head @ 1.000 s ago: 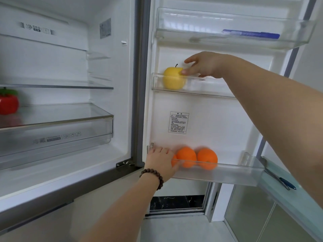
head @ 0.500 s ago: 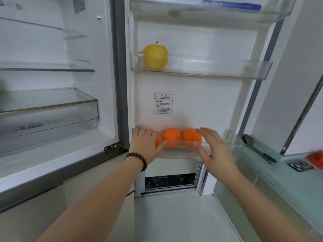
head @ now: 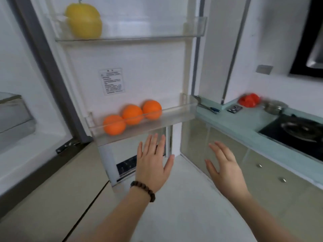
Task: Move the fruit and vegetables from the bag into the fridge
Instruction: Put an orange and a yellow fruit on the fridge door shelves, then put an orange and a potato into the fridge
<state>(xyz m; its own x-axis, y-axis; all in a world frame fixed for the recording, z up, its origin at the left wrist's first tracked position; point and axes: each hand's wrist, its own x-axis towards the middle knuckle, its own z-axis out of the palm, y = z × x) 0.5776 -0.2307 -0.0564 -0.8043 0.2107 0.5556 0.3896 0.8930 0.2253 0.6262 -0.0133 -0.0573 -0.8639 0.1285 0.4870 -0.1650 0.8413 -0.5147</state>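
Now both hands empty w/ fingers spread: left hand and right hand below the lower door shelf holding three oranges. Yellow apple sits on upper door shelf; red item and pot on worktop at right.

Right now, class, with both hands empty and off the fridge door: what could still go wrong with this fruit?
1. The three oranges sit loose in the shallow lower door bin; swinging the door hard might roll or bump them.
2. The yellow apple stands alone on the upper door shelf and could shift.
3. The left hand and right hand hold nothing.
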